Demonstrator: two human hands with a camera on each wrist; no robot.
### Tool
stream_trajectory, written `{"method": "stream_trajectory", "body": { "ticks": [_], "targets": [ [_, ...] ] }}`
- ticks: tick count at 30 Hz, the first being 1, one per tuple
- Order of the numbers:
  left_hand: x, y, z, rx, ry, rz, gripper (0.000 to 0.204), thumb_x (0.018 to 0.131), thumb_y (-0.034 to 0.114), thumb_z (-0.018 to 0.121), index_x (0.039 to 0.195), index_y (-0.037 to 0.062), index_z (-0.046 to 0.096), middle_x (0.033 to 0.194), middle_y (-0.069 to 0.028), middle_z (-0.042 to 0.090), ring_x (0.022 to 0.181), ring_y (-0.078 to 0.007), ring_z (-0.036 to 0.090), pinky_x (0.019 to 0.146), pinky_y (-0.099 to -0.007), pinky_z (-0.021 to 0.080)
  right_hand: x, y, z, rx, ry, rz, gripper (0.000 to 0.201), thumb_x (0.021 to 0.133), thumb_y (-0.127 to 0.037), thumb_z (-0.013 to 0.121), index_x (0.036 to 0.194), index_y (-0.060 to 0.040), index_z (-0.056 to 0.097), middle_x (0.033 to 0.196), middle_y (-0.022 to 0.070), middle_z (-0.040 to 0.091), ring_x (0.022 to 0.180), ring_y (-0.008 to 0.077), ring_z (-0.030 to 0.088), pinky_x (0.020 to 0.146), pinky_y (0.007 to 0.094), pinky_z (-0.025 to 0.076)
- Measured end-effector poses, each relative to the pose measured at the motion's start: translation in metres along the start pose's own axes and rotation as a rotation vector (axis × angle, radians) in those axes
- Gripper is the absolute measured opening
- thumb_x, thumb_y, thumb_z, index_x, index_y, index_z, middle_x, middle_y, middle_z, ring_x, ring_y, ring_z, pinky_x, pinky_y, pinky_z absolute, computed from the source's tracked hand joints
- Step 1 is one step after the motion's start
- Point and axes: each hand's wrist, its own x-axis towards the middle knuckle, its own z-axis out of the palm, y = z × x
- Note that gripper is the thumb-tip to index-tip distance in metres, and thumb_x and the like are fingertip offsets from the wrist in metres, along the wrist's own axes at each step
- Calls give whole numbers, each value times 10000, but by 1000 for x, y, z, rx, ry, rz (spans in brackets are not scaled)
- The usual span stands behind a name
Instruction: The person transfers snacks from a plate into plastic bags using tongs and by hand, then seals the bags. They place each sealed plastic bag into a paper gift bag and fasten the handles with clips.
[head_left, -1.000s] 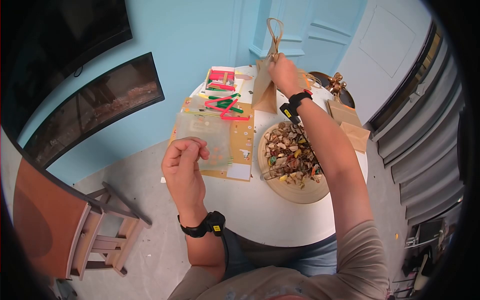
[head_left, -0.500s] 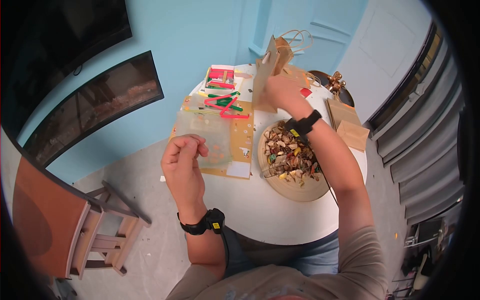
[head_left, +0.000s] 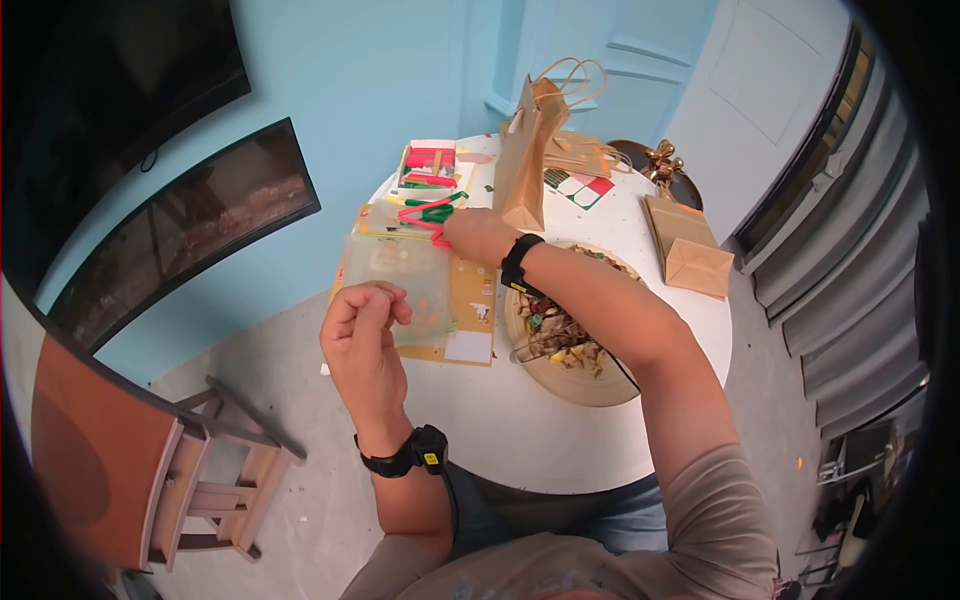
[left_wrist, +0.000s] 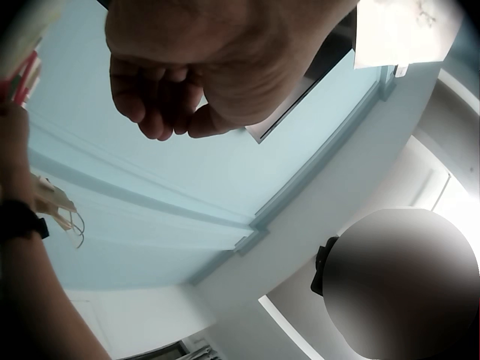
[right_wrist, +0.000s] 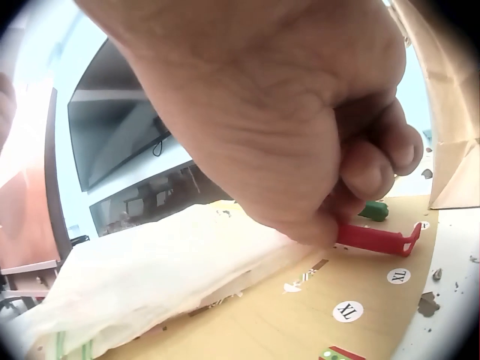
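Note:
My right hand (head_left: pixel 480 236) reaches over the loose red and green bag clips on the far left of the table. In the right wrist view its thumb and curled fingers pinch a red bag clip (right_wrist: pixel 375 240), low over the tan board (right_wrist: pixel 379 281). A green bag clip (right_wrist: pixel 373 211) lies just behind it. My left hand (head_left: pixel 362 325) hovers above the near side of a frosted plastic bag (head_left: pixel 395 265), fingers loosely curled, with nothing in it. The left wrist view also shows this hand (left_wrist: pixel 195 75) holding nothing.
A brown paper bag (head_left: pixel 522 165) stands upright behind the right wrist. A round plate (head_left: pixel 590 397) of dried potpourri sits under the right forearm. A box of red clips (head_left: pixel 428 165) is at the back left; folded paper bags (head_left: pixel 685 240) lie at right.
My right hand has let go of the standing paper bag's top and moved left and down to the clips. The paper bag has turned, its handles now showing apart. My left hand stays put.

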Motion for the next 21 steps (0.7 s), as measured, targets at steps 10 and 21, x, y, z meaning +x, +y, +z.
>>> {"method": "stream_trajectory", "body": {
  "ticks": [10,21],
  "targets": [
    [0,2,-5,-23,-7,8,89,1089,57,653,1047,-7,698,1083,-140,748,880,-181,656,849,-327,531,-44,50,-99,500,286,-173,250,1054,-102,651,1278,-19,724,884,136,747,732,265,753,691,435,614],
    [-1,1,1,-21,-19,2,101,1095,71,650,1039,3,699,1070,-131,740,871,-178,653,838,-320,522,-114,130,-124,1574,121,202,121,1107,-174,596,1063,-62,612,736,44,624,475,119,469,486,307,367]
  ]
}}
